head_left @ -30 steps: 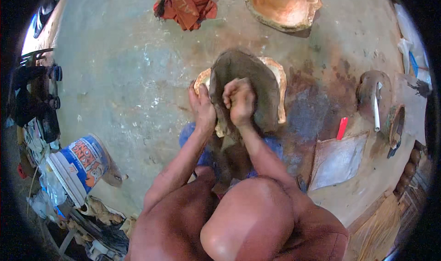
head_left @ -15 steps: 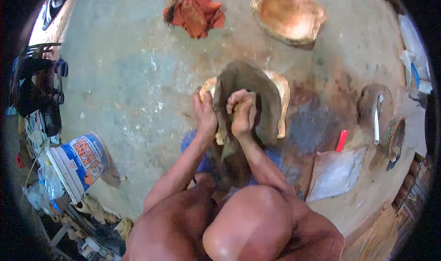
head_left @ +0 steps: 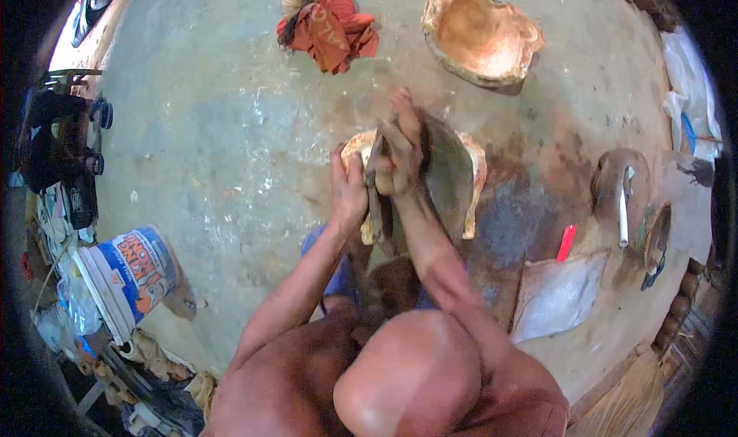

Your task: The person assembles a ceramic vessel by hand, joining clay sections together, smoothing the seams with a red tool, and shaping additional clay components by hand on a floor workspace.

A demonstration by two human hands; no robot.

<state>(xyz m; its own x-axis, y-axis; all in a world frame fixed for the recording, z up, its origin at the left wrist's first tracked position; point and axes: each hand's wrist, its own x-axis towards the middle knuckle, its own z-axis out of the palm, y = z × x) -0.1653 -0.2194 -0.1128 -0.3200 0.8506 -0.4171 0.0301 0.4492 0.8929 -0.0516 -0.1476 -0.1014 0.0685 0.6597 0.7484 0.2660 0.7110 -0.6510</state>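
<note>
A pale mould point(head_left: 474, 177) with an orange-stained, curved rim lies before me. A dark grey-brown sheet of wet clay point(head_left: 450, 172) lines it, and its left side stands up as a fold. My left hand point(head_left: 350, 195) grips the mould's left rim, thumb and fingers on either side of it. Inside, my right hand point(head_left: 401, 156) is against the left clay wall, its fingers stretched out and pointing away from me. That hand and forearm hide part of the clay.
A crumpled red cloth point(head_left: 330, 33) and a second shell-like mould point(head_left: 480, 37) lie at the far side. On the right are a clay lump point(head_left: 615, 172) with a white stick point(head_left: 623, 214), a red strip point(head_left: 566, 242) and a pale sheet point(head_left: 560, 295). A bucket point(head_left: 134, 275) stands left.
My right hand has gone from a closed fist inside the clay to stretched fingers against its left wall, farther from me. My left hand stays at the rim.
</note>
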